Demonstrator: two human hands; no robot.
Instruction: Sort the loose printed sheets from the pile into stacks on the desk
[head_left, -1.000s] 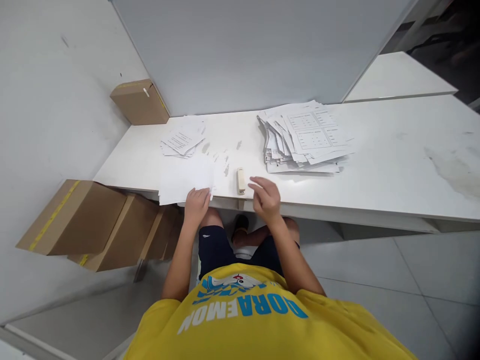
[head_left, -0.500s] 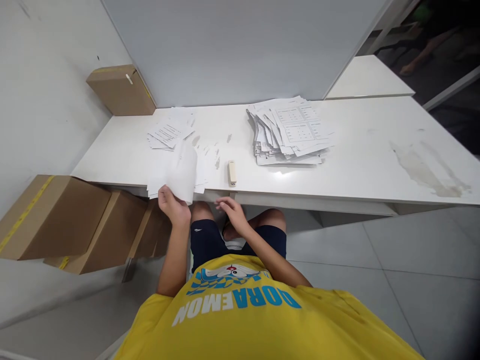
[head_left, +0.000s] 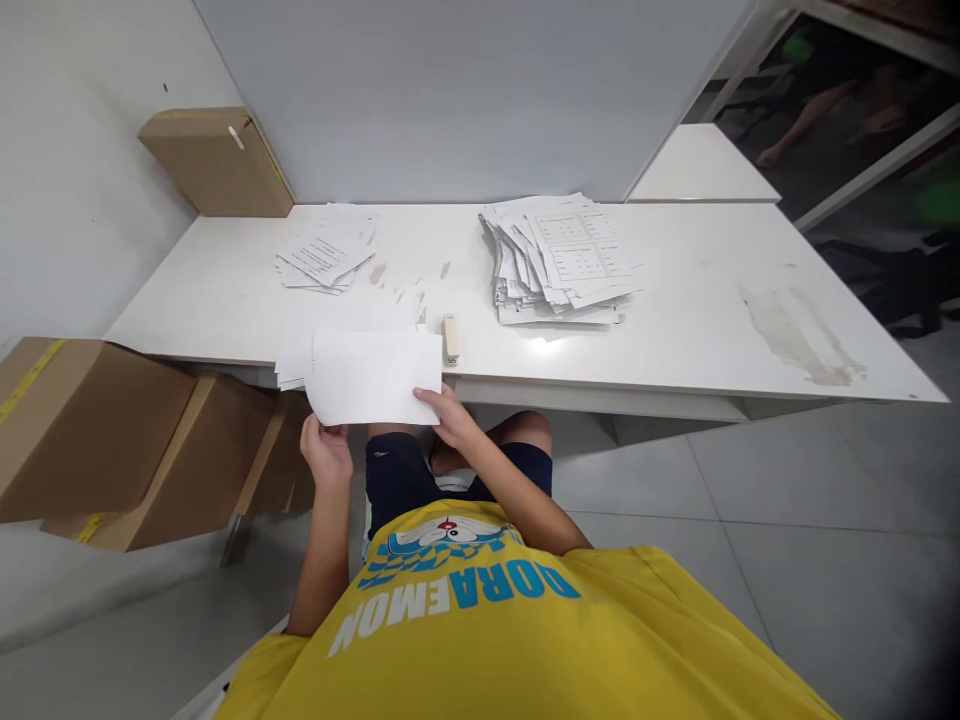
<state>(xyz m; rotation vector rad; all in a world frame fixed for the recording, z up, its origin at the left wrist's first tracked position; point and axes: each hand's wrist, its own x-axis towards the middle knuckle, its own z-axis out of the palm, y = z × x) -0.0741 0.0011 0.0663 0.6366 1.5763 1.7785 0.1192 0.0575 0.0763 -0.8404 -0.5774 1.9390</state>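
Here, grasping a white paper sheet (head_left: 367, 375) near its lower corners with left hand (head_left: 328, 453) and right hand (head_left: 450, 416), over the front edge of the table (head_left: 675, 310), just beside the cream stapler (head_left: 451, 340).

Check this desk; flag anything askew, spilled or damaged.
The pile of white printed paper sheets is askew, its edges splaying unevenly. On the right of the glossy white desktop, an irregular greyish patch mars the surface; smaller marks lie beyond the cream oblong stapler. Stain or worn coating, I cannot tell.
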